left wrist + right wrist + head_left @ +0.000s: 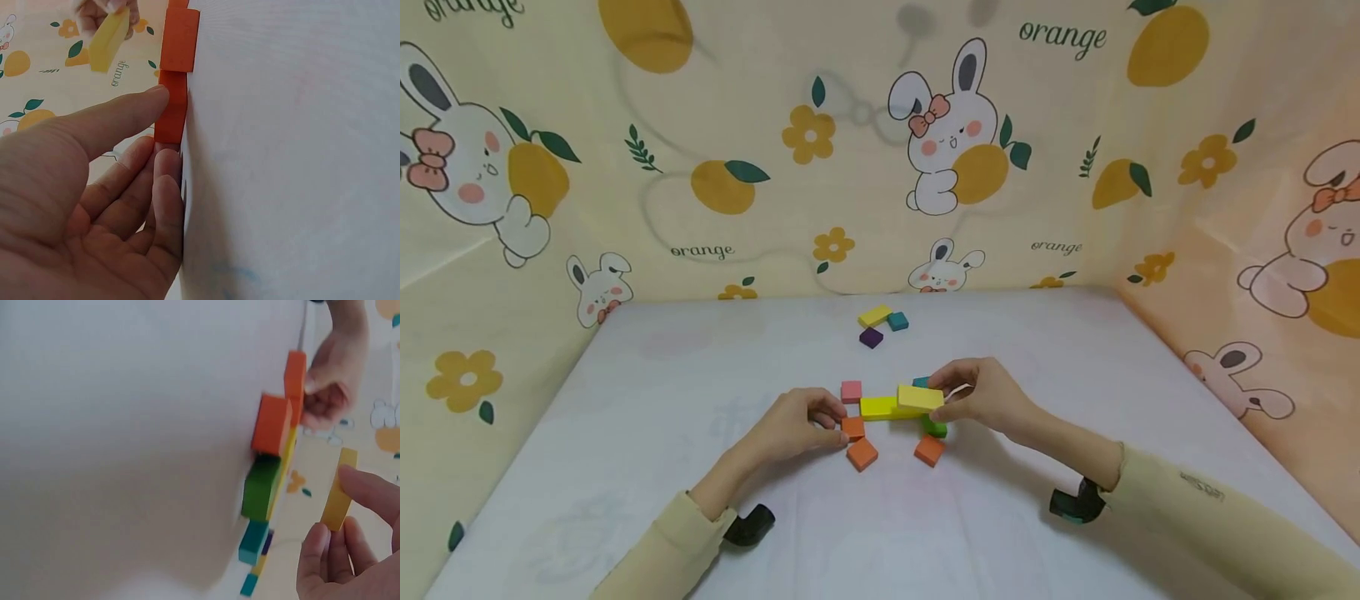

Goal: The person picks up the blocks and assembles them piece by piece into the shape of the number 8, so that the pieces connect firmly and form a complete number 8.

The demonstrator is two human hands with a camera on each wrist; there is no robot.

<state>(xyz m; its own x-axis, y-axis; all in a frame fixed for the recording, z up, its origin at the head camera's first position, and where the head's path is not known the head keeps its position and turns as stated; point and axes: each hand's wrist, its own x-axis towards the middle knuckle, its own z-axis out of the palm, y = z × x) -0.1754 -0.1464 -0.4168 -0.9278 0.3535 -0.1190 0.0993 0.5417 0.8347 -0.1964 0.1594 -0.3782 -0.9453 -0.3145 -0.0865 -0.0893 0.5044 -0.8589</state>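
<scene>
Your right hand (pixel 985 392) pinched a pale-yellow rectangular block (pixel 919 398) above a bright-yellow rectangular block (pixel 877 408); to their left, your left hand (pixel 790 427) apparently pinched an orange square block (pixel 853 428), its fingertips partly hidden.

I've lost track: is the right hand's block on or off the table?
Off: the right hand pinches the yellow block up above the table.

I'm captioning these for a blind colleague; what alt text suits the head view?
A right hand holds a yellow block above colored blocks on a white table; the left hand touches an orange block. Three more blocks lie farther back, before a rabbit-patterned backdrop.
</scene>
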